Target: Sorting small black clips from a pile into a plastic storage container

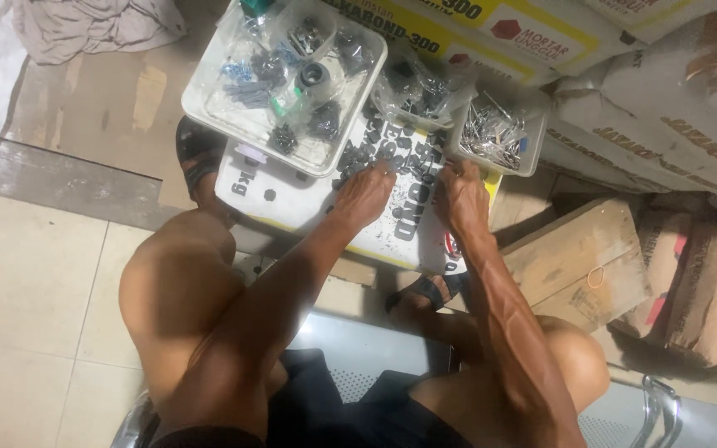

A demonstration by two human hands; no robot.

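My left hand (364, 192) rests palm down on a white sack (292, 195) with dark lettering, its fingers spread over a scatter of small dark screws (357, 158). My right hand (464, 195) lies on the same sack a little to the right, fingertips next to a small clear tub of silver nails (495, 133). Whether either hand pinches a screw cannot be made out. A clear plastic tray (209, 87) holding bags of dark fasteners sits just beyond my left hand.
A clear bag of dark hardware (415, 87) lies between tray and tub. Stacked grey sacks (665, 108) fill the right side, a wooden box (582, 261) is at my right knee, and crumpled cloth (93, 25) lies top left. I sit on a metal bench (358, 348).
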